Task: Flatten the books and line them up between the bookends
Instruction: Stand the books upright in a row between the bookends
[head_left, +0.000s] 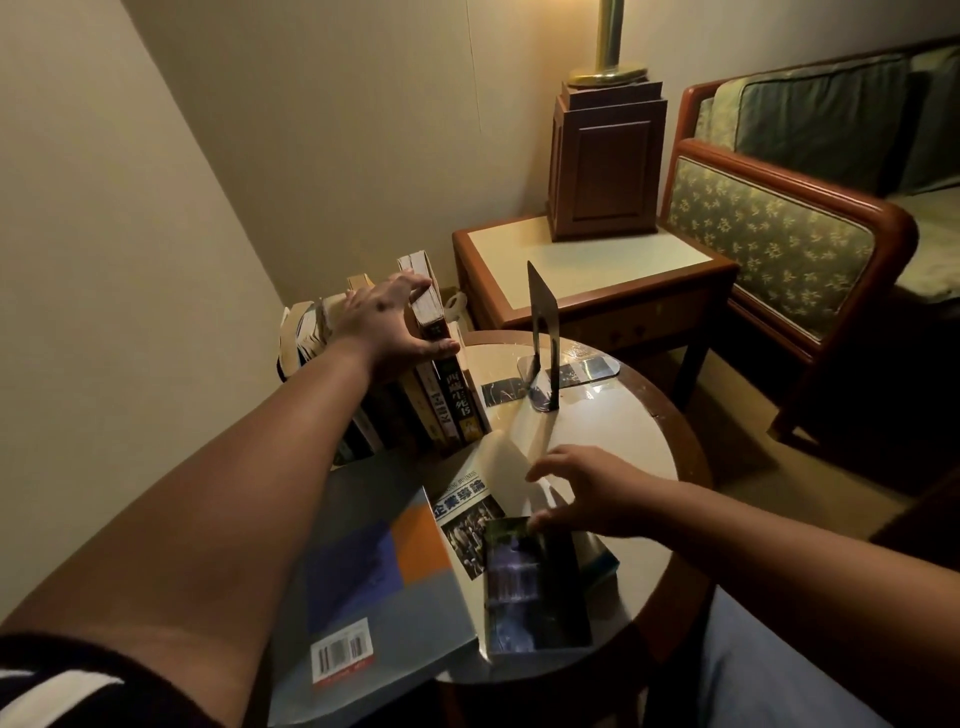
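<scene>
Clerk: Corner of a lamplit room, entry one: round table (639, 467), glass-topped. Behind it, side table (597, 260) carrying a lamp base (605, 156); armchair (769, 234) to the right.

Checker: Task items on the table?

Clerk: Item: row of books (436, 405), upright, leaning, at the table's far left. Item: tall book (423, 301), standing proud of that row. Item: bookend (544, 332), metal, upright, well apart from the row, with bare glass between. A second bookend is not seen; it may sit behind the row. Items lying flat near you: grey book (363, 561), overhanging the table's edge; titled book (462, 506), partly under a dark paperback (530, 587).

Checker: Your hands?

Clerk: Your left hand (387, 322): grip closed over the top of the tall book, thumb on its near face. Your right hand (587, 493): grip released, fingers spread, hovering just above the dark paperback. Whether the thumb touches it, I cannot tell.

Checker: Step in hand?

Clerk: By my reading, you steady the row while reaching for the next loose book. The next move calls for a firm grip on the dark paperback, standing it spine-out against the row, then sliding the bookend in to close the gap.
</scene>
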